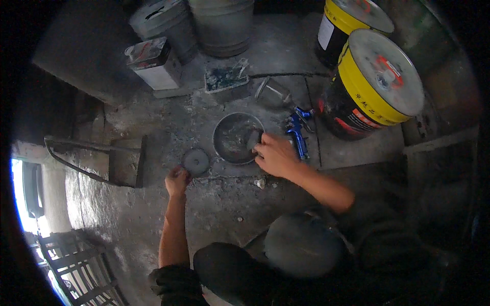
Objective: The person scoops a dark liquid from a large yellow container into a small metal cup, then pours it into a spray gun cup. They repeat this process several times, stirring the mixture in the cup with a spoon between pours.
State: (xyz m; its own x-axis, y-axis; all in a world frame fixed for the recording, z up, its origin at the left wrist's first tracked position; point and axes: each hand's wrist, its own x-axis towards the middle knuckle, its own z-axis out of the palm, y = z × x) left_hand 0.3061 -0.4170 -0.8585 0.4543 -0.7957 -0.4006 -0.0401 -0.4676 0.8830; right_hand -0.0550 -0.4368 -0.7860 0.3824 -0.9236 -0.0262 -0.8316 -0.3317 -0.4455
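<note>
My left hand (177, 181) pinches the lower left edge of a round grey disc (196, 160) with a small raised or hollow centre, low over the floor. To its right sits a round metal bowl (216, 146) with dark, mottled contents. My right hand (275, 154) reaches over the bowl's right rim with its fingers curled. A dark patch inside the bowl lies by those fingertips; whether it is a held thing or shadow I cannot make out. Just right of this hand lies a blue spray gun (297, 133). Behind the bowl a greyish metal cup (273, 94) is tipped on its side.
Yellow-and-black drums (357, 92) stand at the right. At the back are grey buckets (222, 28), a rectangular can (155, 64) and a shallow stained tray (226, 79). A curved frame piece (125, 162) lies left; a slatted rack (79, 265) is at lower left. Small scraps (260, 182) dot the floor.
</note>
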